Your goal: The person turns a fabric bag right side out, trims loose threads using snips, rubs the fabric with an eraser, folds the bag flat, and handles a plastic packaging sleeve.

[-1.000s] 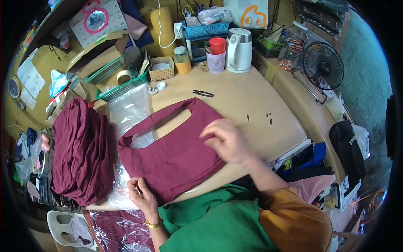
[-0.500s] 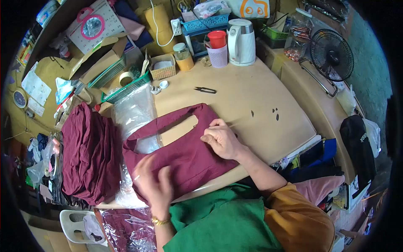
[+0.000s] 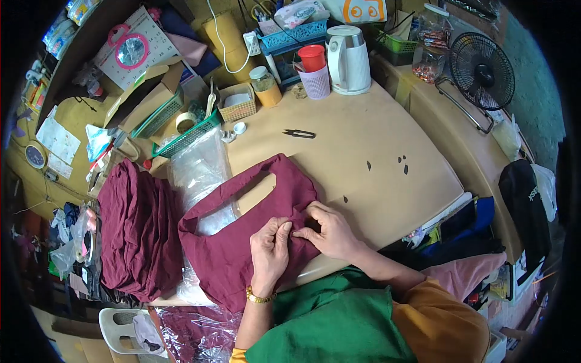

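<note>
A maroon cloth bag (image 3: pixel 227 251) lies on the tan table (image 3: pixel 393 127), its strap forming a loop at the upper left. My left hand (image 3: pixel 271 247) is closed in a pinch on the bag's cloth near its right part. Close beside it, my right hand (image 3: pixel 327 230) pinches the same cloth, with thumb and fingers together. The fabric is bunched between the two hands. Left of the bag, a stack of folded maroon cloth (image 3: pixel 136 233) stands next to clear plastic sheets (image 3: pixel 203 169), which lie partly under the bag.
Black thread snips (image 3: pixel 299 134) lie beyond the bag. Several small dark pieces (image 3: pixel 405 169) are on the right of the table. Along the back stand a white kettle (image 3: pixel 349 60), a jar (image 3: pixel 265 88) and baskets (image 3: pixel 237 104). A black fan (image 3: pixel 482 71) is at the right.
My left hand has moved right from the bag's lower left edge to meet my right hand. Both now grip the cloth. The view has shifted slightly.
</note>
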The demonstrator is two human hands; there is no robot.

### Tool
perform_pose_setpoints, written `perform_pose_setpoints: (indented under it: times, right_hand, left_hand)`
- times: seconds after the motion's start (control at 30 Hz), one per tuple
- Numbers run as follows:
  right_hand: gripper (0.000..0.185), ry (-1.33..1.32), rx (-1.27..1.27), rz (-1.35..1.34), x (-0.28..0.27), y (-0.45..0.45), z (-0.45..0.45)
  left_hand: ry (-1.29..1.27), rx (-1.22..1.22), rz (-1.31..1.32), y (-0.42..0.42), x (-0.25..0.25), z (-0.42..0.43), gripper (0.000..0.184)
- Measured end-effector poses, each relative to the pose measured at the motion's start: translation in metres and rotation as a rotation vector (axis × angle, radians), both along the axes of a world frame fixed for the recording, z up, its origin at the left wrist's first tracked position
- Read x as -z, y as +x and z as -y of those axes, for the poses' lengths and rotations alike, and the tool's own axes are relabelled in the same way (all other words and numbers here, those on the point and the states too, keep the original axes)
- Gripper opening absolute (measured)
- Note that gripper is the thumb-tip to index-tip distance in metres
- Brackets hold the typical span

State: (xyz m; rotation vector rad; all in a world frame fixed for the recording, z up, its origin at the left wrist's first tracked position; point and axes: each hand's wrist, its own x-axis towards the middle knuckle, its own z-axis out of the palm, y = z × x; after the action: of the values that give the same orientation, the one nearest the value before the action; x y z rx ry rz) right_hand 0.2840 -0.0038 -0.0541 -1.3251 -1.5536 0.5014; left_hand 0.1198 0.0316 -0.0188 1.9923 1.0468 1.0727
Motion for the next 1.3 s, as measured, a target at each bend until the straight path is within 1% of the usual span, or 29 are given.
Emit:
perform_pose_setpoints:
  times: [0.07, 0.1, 0.17, 0.2, 0.23, 0.27, 0.3, 0.33, 0.37, 0.4, 0.43, 0.47, 0.5, 0.53, 0.6, 0.63, 0.67, 0.73, 0.77, 0.8, 0.87, 0.9, 0.93, 0.97, 1.0, 1.07, 1.1, 1.17, 1.3]
  right_hand:
    - [0.026, 0.015, -0.097, -0.159, 0.005, -0.006, -0.005]
    - [0.026, 0.016, -0.097, -0.163, 0.011, -0.007, -0.008]
    - [0.015, -0.016, -0.210, -0.558, 0.022, -0.004, -0.012]
    - [0.014, -0.089, -0.079, -0.437, -0.008, 0.006, -0.005]
    - [0.014, 0.038, -0.010, -0.509, -0.001, 0.016, -0.012]
    - [0.016, 0.168, 0.059, -0.578, 0.008, 0.024, -0.018]
    - [0.016, 0.166, 0.056, -0.572, 0.000, 0.029, -0.015]
    - [0.019, 0.122, 0.085, -0.409, -0.014, 0.032, -0.008]
    - [0.022, 0.080, 0.111, -0.247, -0.025, 0.032, -0.002]
    - [0.022, 0.074, 0.099, -0.239, -0.033, 0.028, 0.003]
    - [0.026, -0.019, 0.045, -0.134, -0.040, 0.022, 0.008]
    - [0.031, -0.112, -0.012, -0.026, -0.042, 0.017, 0.013]
    - [0.038, -0.142, -0.049, -0.002, -0.031, 0.015, 0.015]
    - [0.038, -0.152, -0.068, 0.015, -0.024, 0.014, 0.018]
    - [0.044, -0.007, 0.058, 0.142, -0.011, 0.011, 0.024]
    - [0.057, -0.077, 0.027, 0.165, -0.002, 0.015, 0.027]
    - [0.057, -0.075, 0.018, 0.171, 0.002, 0.018, 0.031]
    - [0.070, -0.393, -0.081, 0.013, 0.003, 0.020, 0.040]
    - [0.083, -0.372, -0.127, -0.035, 0.012, 0.020, 0.042]
    - [0.083, -0.372, -0.124, -0.034, 0.012, 0.019, 0.044]
    - [0.076, -0.380, -0.203, -0.362, 0.011, 0.012, 0.045]
    - [0.076, -0.379, -0.202, -0.363, 0.012, 0.008, 0.045]
    - [0.067, -0.403, -0.228, -0.572, 0.012, 0.004, 0.044]
    - [0.058, -0.424, -0.253, -0.781, 0.013, 0.002, 0.044]
    - [0.058, -0.422, -0.252, -0.784, 0.014, 0.003, 0.042]
    - [0.032, -0.486, -0.282, -0.878, 0.017, 0.007, 0.039]
    - [0.032, -0.484, -0.278, -0.881, 0.021, 0.008, 0.039]
    - [0.017, -0.340, -0.215, -0.886, 0.029, 0.009, 0.039]
    - [0.015, -0.248, -0.137, -0.870, 0.026, 0.020, 0.042]
  left_hand:
    - [0.024, 0.037, 0.103, -0.002, 0.002, 0.000, 0.014]
    - [0.111, -0.012, 0.077, -0.006, 0.005, -0.002, 0.012]
    - [0.162, -0.093, 0.015, -0.013, 0.004, -0.002, 0.012]
    - [0.211, -0.177, -0.043, -0.018, 0.003, -0.002, 0.013]
    - [0.171, -0.256, -0.051, -0.024, -0.001, -0.003, 0.014]
    - [0.137, -0.314, -0.171, -0.030, -0.011, -0.003, 0.016]
    - [0.214, -0.282, -0.194, -0.030, -0.017, -0.005, 0.018]
    - [0.287, -0.254, -0.217, -0.028, -0.022, -0.008, 0.022]
    - [0.242, -0.186, -0.264, -0.024, -0.030, -0.007, 0.024]
    - [0.196, -0.119, -0.309, -0.021, -0.035, -0.007, 0.027]
    - [0.227, -0.032, -0.349, -0.018, -0.033, -0.013, 0.026]
    - [0.241, 0.024, -0.421, -0.013, -0.035, -0.014, 0.017]
    - [0.182, 0.033, -0.392, -0.007, -0.039, -0.013, 0.014]
    - [0.126, 0.042, -0.361, -0.002, -0.041, -0.012, 0.013]
    - [0.162, -0.031, -0.279, 0.004, -0.036, -0.013, 0.014]
    - [0.209, -0.085, -0.214, 0.005, -0.035, -0.014, 0.016]
    - [0.209, -0.095, -0.210, 0.006, -0.037, -0.015, 0.016]
    - [0.081, -0.094, -0.273, 0.007, -0.044, -0.015, 0.016]
    - [0.081, -0.092, -0.271, 0.007, -0.049, -0.015, 0.016]
    - [0.106, -0.018, -0.315, 0.005, -0.055, -0.016, 0.017]
    - [0.130, 0.059, -0.359, 0.003, -0.060, -0.020, 0.020]
    - [0.149, 0.073, -0.347, 0.002, -0.062, -0.023, 0.023]
    - [0.168, 0.087, -0.335, 0.001, -0.063, -0.026, 0.026]
    - [0.166, 0.052, -0.308, 0.002, -0.064, -0.027, 0.021]
    - [0.168, 0.055, -0.311, 0.003, -0.064, -0.028, 0.021]
    - [0.269, 0.019, -0.180, 0.006, -0.062, -0.030, 0.017]
    - [0.269, 0.024, -0.181, 0.007, -0.062, -0.030, 0.017]
    - [0.375, -0.016, -0.082, 0.009, -0.060, -0.030, 0.014]
    - [0.446, -0.111, -0.020, 0.005, -0.056, -0.034, 0.017]
